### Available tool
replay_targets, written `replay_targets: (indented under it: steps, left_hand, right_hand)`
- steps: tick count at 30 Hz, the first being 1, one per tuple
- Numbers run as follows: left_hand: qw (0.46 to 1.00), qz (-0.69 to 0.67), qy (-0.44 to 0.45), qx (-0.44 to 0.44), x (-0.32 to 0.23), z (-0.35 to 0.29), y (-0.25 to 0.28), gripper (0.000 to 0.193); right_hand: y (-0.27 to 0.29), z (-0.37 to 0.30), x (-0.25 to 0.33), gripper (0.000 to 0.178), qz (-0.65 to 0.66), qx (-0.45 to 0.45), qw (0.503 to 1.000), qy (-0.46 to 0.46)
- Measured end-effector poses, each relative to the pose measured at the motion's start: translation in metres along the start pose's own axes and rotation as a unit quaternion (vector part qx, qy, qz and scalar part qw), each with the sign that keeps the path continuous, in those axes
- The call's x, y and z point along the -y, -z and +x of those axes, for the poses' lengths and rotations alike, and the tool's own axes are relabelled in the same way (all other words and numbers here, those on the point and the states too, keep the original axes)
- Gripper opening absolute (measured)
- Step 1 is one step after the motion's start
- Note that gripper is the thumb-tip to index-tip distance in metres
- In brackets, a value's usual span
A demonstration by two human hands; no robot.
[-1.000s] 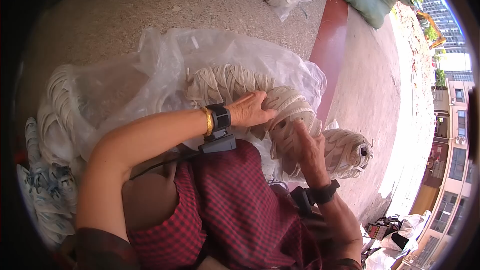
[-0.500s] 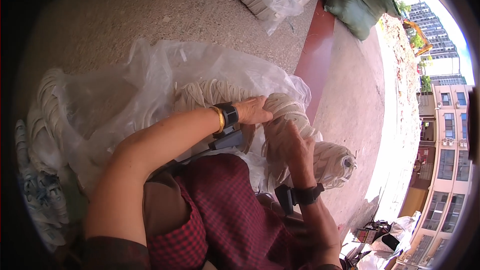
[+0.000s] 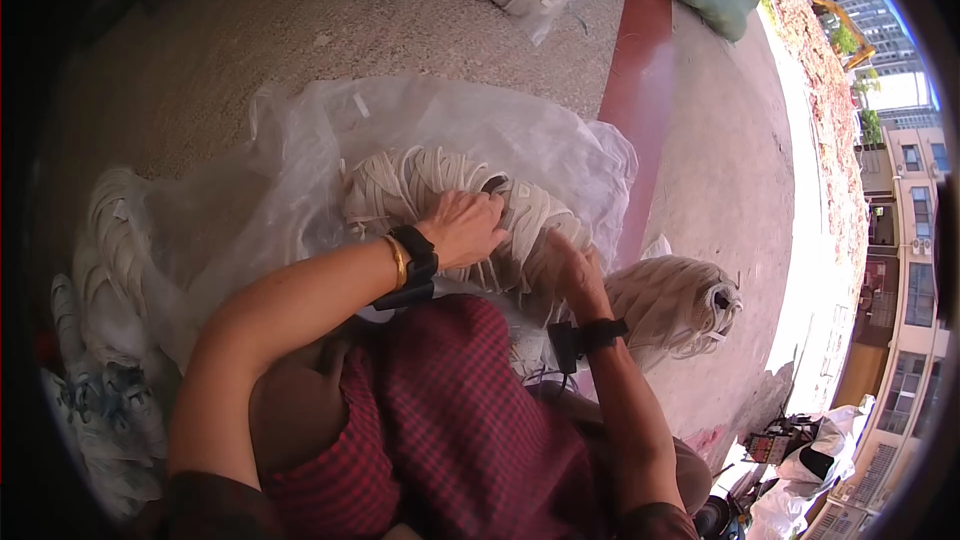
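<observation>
Beige, laced fabric pieces nested in a long curved row [image 3: 528, 218] lie just beyond your lap, with crumpled, translucent plastic sheeting [image 3: 440, 110] spread along their far side. Your left hand [image 3: 463, 227] rests on the middle of the row, fingers bent against it near a dark gap; your right hand [image 3: 578, 275] touches its right end, thumb raised. You can't tell from this view whether either of your hands grips firmly. A second beige laced bundle [image 3: 670, 300] sits just right of your right hand
</observation>
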State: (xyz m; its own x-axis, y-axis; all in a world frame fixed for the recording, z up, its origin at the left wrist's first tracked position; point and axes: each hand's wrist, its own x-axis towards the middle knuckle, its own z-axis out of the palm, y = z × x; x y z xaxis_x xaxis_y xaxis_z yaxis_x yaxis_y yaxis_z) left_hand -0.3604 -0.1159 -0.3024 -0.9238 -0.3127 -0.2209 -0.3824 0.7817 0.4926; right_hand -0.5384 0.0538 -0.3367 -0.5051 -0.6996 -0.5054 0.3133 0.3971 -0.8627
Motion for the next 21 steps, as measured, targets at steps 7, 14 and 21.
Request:
replay_targets:
  steps: [7, 14, 21]
  left_hand:
    - [0.998, -0.025, 0.063, -0.007, -0.016, 0.017, 0.001, 0.089]
    - [0.998, -0.022, 0.035, -0.043, -0.008, 0.017, -0.012, 0.069]
    - [0.997, -0.035, 0.041, -0.049, -0.005, 0.011, -0.018, 0.064]
  right_hand:
    - [-0.037, -0.014, -0.006, 0.046, 0.185, -0.18, 0.966, 0.025]
    - [-0.051, 0.038, -0.001, 0.068, -0.021, -0.299, 0.952, -0.059]
    - [-0.025, 0.013, 0.025, 0.055, -0.182, -0.152, 0.97, 0.045]
